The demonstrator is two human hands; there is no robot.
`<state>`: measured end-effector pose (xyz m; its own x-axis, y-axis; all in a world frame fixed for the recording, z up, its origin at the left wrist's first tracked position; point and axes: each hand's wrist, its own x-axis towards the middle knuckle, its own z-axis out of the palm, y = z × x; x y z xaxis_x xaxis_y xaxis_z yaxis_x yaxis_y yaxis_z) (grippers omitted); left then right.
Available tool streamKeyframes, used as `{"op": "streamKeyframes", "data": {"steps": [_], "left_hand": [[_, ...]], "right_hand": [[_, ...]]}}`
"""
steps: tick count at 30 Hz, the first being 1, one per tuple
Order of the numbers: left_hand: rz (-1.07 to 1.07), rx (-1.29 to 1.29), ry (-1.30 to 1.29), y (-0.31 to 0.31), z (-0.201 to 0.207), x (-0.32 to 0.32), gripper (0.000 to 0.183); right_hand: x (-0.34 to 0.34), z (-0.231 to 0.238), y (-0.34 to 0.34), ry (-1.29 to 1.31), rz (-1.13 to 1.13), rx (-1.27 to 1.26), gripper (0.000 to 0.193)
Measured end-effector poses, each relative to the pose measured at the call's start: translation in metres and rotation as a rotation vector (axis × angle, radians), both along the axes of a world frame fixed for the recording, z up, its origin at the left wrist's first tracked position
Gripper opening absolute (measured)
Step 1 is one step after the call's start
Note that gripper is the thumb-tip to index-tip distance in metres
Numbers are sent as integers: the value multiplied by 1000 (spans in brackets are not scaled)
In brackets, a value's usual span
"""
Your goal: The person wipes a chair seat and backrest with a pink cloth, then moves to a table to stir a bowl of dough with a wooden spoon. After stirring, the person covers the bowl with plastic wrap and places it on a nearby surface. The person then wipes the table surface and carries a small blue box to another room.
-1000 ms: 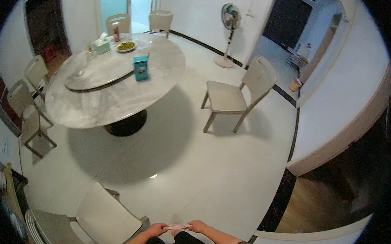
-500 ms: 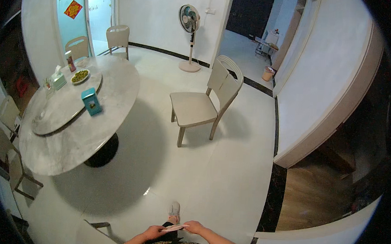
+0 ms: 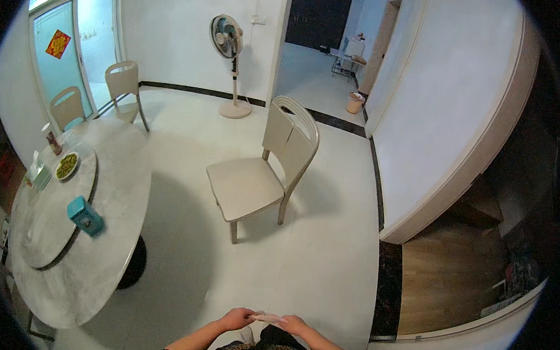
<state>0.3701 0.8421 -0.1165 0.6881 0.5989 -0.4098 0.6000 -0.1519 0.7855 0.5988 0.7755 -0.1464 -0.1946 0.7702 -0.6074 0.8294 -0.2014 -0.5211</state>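
Observation:
Close in front of my body, both hands are closed on a small, thin, pale pinkish strip [image 3: 269, 317], perhaps folded cloth or paper; its exact kind I cannot make out. My left hand [image 3: 239, 318] pinches one end and my right hand [image 3: 293, 324] the other, so the strip stretches level between them. Fingertips on either side are too small to see well. Below the strip, part of my shoe [image 3: 245, 335] and dark trouser leg show above the floor.
Ahead stands a beige chair [image 3: 244, 186]. To the left, a round marble-look table [image 3: 124, 195] bears a turntable [image 3: 55, 226], a teal tin [image 3: 85, 215], a plate of green food [image 3: 67, 165] and a tissue box [image 3: 41, 176]. A standing fan [image 3: 234, 103] is by the far wall.
The view has turned right and I have moved forward: table, chair and fan sit further left and lower. Both hands keep hold of the strip.

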Motion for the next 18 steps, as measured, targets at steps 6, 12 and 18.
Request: {"op": "streamKeyframes", "data": {"steps": [6, 12, 18], "left_hand": [[-42, -25, -66, 64, 17, 56, 31], [-83, 106, -148, 146, 21, 110, 30], [51, 295, -242, 229, 56, 162, 27]], "right_hand": [[43, 6, 61, -5, -107, -13, 31], [102, 18, 158, 29, -196, 57, 30], [164, 43, 253, 62, -234, 276, 22]]}}
